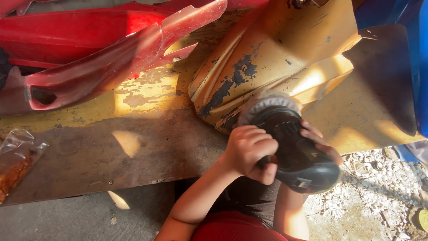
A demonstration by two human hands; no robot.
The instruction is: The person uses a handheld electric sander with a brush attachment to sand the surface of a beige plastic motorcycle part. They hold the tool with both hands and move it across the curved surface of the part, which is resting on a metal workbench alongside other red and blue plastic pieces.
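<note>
My left hand [249,151] is clamped on the black sander [296,154] at lower centre; my right hand [318,140] grips its far side. The sander's long axis runs lower right to upper left, its pad [267,105] pressed on the yellow panel [276,49] just above my hands. Red panels [89,67] lie upper left on the worktop [147,143].

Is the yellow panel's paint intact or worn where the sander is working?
Worn. The yellow panel shows dark bare patches and chipped paint beside the sander, which both hands grip.
</note>
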